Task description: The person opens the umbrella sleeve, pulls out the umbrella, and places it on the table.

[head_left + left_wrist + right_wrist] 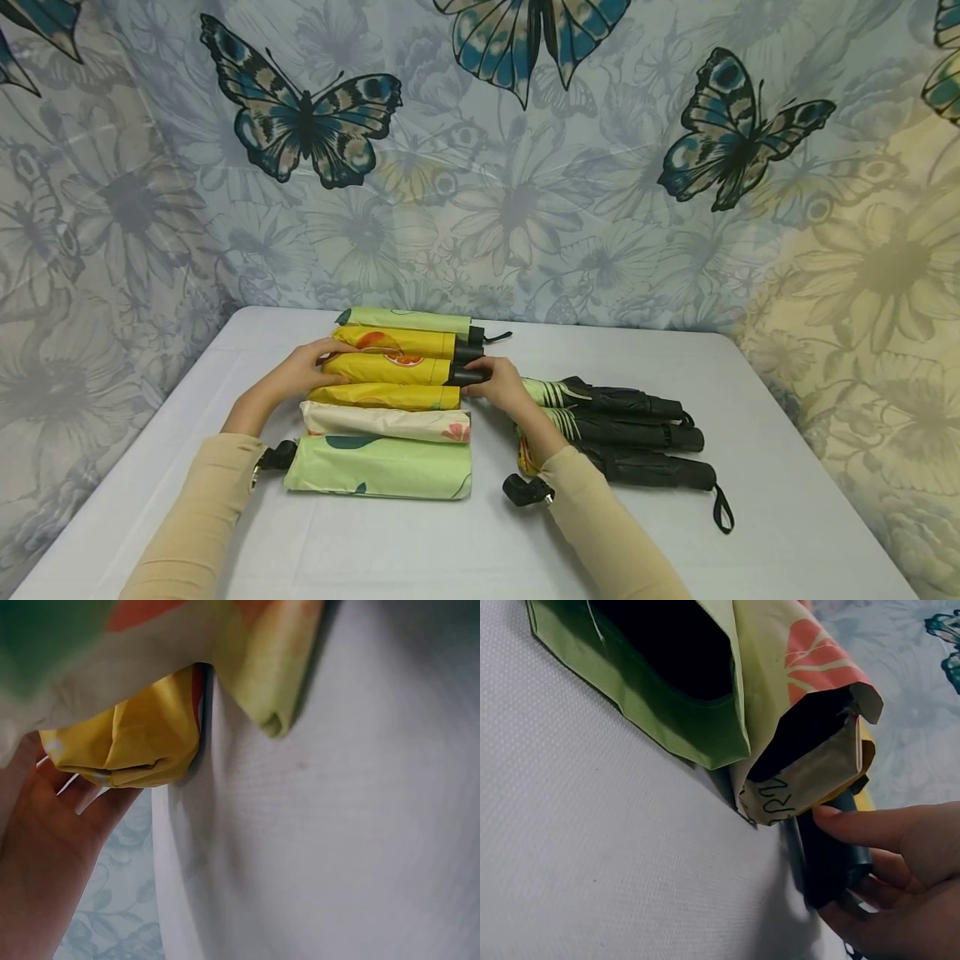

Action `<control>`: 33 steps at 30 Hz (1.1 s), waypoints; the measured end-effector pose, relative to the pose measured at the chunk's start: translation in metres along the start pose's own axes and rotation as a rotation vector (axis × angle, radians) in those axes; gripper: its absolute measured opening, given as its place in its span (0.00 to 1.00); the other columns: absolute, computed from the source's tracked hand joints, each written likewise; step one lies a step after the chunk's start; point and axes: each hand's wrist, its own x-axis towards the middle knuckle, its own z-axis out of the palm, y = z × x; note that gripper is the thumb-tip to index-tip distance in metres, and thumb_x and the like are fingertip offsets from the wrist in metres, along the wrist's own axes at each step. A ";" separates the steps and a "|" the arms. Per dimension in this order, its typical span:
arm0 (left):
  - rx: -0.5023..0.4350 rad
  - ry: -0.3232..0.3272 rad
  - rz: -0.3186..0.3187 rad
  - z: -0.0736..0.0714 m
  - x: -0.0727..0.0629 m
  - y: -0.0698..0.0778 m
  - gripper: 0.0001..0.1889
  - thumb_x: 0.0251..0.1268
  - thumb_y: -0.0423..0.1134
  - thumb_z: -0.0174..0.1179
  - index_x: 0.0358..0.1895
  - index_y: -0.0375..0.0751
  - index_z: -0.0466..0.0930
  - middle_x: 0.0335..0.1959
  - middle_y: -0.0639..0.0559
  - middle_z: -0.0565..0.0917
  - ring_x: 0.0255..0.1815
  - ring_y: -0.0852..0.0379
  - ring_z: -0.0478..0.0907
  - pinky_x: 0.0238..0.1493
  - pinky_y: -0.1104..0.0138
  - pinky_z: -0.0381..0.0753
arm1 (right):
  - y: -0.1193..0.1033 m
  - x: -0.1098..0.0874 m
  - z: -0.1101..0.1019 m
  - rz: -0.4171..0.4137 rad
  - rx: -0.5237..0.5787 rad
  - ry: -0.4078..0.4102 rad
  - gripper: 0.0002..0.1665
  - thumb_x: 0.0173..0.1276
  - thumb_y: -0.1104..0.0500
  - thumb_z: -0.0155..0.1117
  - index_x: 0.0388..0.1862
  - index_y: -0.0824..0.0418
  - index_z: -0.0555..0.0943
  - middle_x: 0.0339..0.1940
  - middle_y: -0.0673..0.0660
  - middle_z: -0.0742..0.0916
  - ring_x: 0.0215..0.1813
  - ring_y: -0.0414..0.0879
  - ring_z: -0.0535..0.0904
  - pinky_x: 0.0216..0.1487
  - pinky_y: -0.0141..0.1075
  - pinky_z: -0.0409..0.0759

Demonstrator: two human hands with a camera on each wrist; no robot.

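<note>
A folded yellow umbrella [386, 367] printed with citrus slices lies crosswise between my hands. My left hand [303, 367] grips its left end, fingers on the far side. At the right end my right hand [498, 383] holds the black handle [829, 855], thumb on one side and fingers round the other. Behind it lie another yellow umbrella [393, 340] and a light green one [408, 320] with a black wrist strap. In front are a yellow sleeve [390, 397], a cream sleeve [382, 422] with a pink print, and a wide green sleeve [382, 467]. The cream and green mouths gape in the right wrist view.
Several black-handled umbrellas [637, 429] with green striped ends lie side by side on the right, past my right forearm. One has a loop strap [723, 510]. The white table [360, 550] meets a butterfly-print cloth [517, 208] at the back.
</note>
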 end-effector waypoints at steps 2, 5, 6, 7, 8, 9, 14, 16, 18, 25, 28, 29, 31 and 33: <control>0.002 -0.002 -0.003 0.000 0.000 0.000 0.26 0.59 0.32 0.67 0.63 0.40 0.75 0.63 0.38 0.76 0.65 0.35 0.70 0.63 0.41 0.73 | 0.000 0.000 0.000 0.002 0.000 0.002 0.22 0.56 0.62 0.76 0.52 0.62 0.84 0.61 0.65 0.81 0.64 0.60 0.75 0.64 0.50 0.75; 0.003 -0.005 -0.008 0.000 0.000 0.000 0.26 0.60 0.33 0.67 0.64 0.40 0.75 0.63 0.38 0.75 0.64 0.36 0.71 0.62 0.41 0.74 | 0.000 -0.001 -0.002 0.004 0.018 0.000 0.22 0.56 0.62 0.76 0.52 0.62 0.84 0.61 0.65 0.81 0.59 0.59 0.78 0.58 0.48 0.79; 0.004 -0.007 -0.009 0.000 0.000 0.000 0.26 0.60 0.34 0.67 0.64 0.40 0.75 0.63 0.38 0.75 0.64 0.36 0.71 0.62 0.41 0.74 | 0.000 -0.001 -0.002 0.000 0.022 0.001 0.22 0.56 0.62 0.76 0.52 0.62 0.84 0.61 0.65 0.81 0.59 0.58 0.78 0.58 0.47 0.79; 0.002 -0.008 -0.010 0.000 0.000 0.000 0.26 0.60 0.34 0.67 0.64 0.40 0.75 0.64 0.38 0.75 0.64 0.36 0.71 0.62 0.41 0.74 | 0.000 -0.002 -0.003 -0.007 0.022 0.001 0.22 0.57 0.61 0.75 0.52 0.61 0.84 0.61 0.65 0.81 0.58 0.58 0.79 0.57 0.47 0.79; 0.000 -0.011 -0.010 0.000 0.000 0.000 0.26 0.60 0.34 0.67 0.64 0.40 0.75 0.64 0.38 0.75 0.64 0.37 0.71 0.62 0.41 0.74 | 0.000 -0.002 -0.004 -0.012 0.028 -0.003 0.22 0.57 0.61 0.75 0.52 0.62 0.84 0.61 0.64 0.81 0.59 0.58 0.78 0.58 0.47 0.79; -0.003 -0.014 -0.008 0.000 0.000 0.000 0.26 0.60 0.34 0.67 0.64 0.40 0.75 0.64 0.38 0.75 0.64 0.36 0.71 0.63 0.41 0.73 | 0.000 -0.002 -0.005 -0.018 0.034 -0.005 0.22 0.58 0.61 0.75 0.52 0.62 0.84 0.61 0.64 0.81 0.60 0.58 0.78 0.59 0.48 0.78; -0.028 -0.017 -0.002 0.000 0.000 0.000 0.27 0.61 0.34 0.67 0.64 0.39 0.74 0.64 0.36 0.74 0.64 0.36 0.70 0.64 0.38 0.71 | -0.003 -0.005 -0.012 -0.032 0.039 -0.011 0.22 0.61 0.58 0.72 0.54 0.64 0.83 0.62 0.66 0.81 0.64 0.59 0.76 0.65 0.50 0.75; -0.031 -0.013 -0.004 0.000 0.000 -0.001 0.27 0.61 0.34 0.67 0.64 0.38 0.74 0.63 0.36 0.74 0.64 0.36 0.70 0.64 0.38 0.71 | -0.004 -0.005 -0.014 -0.021 0.034 -0.017 0.23 0.63 0.57 0.71 0.56 0.64 0.82 0.63 0.66 0.80 0.62 0.59 0.77 0.62 0.49 0.77; -0.030 -0.012 -0.005 0.000 0.000 -0.003 0.27 0.61 0.35 0.67 0.64 0.38 0.74 0.63 0.36 0.75 0.64 0.36 0.70 0.64 0.39 0.71 | -0.004 -0.006 -0.015 -0.001 0.041 -0.028 0.24 0.65 0.55 0.69 0.57 0.64 0.81 0.63 0.65 0.80 0.60 0.58 0.78 0.59 0.47 0.79; -0.029 -0.018 -0.005 0.000 -0.001 -0.005 0.27 0.61 0.40 0.68 0.64 0.40 0.74 0.63 0.37 0.75 0.64 0.36 0.70 0.64 0.39 0.71 | -0.005 -0.008 -0.019 0.022 0.086 -0.038 0.24 0.66 0.55 0.69 0.58 0.64 0.81 0.61 0.64 0.81 0.59 0.57 0.79 0.60 0.48 0.79; -0.028 -0.017 -0.008 0.000 -0.001 -0.005 0.27 0.60 0.40 0.68 0.64 0.40 0.75 0.63 0.37 0.75 0.64 0.36 0.70 0.64 0.39 0.71 | -0.004 -0.008 -0.020 0.017 0.117 -0.030 0.24 0.65 0.55 0.69 0.58 0.62 0.81 0.61 0.63 0.82 0.58 0.55 0.80 0.61 0.48 0.79; -0.028 -0.017 -0.009 0.000 -0.001 -0.005 0.27 0.60 0.40 0.68 0.64 0.40 0.74 0.63 0.37 0.75 0.64 0.36 0.70 0.64 0.39 0.71 | -0.003 -0.008 -0.020 0.018 0.134 -0.027 0.23 0.65 0.55 0.69 0.58 0.60 0.82 0.61 0.62 0.83 0.58 0.55 0.81 0.61 0.48 0.79; -0.027 -0.018 -0.010 0.000 -0.001 -0.006 0.27 0.60 0.40 0.68 0.64 0.39 0.74 0.62 0.37 0.75 0.64 0.37 0.71 0.64 0.39 0.71 | -0.001 -0.009 -0.022 0.019 0.162 -0.017 0.23 0.64 0.55 0.70 0.58 0.58 0.82 0.62 0.61 0.82 0.58 0.54 0.81 0.62 0.48 0.79; -0.025 -0.019 -0.013 0.000 -0.001 -0.007 0.28 0.61 0.39 0.68 0.64 0.39 0.74 0.62 0.37 0.76 0.63 0.37 0.71 0.64 0.40 0.71 | 0.001 -0.008 -0.023 0.026 0.198 -0.006 0.22 0.63 0.55 0.71 0.57 0.56 0.83 0.61 0.60 0.83 0.57 0.53 0.82 0.60 0.47 0.80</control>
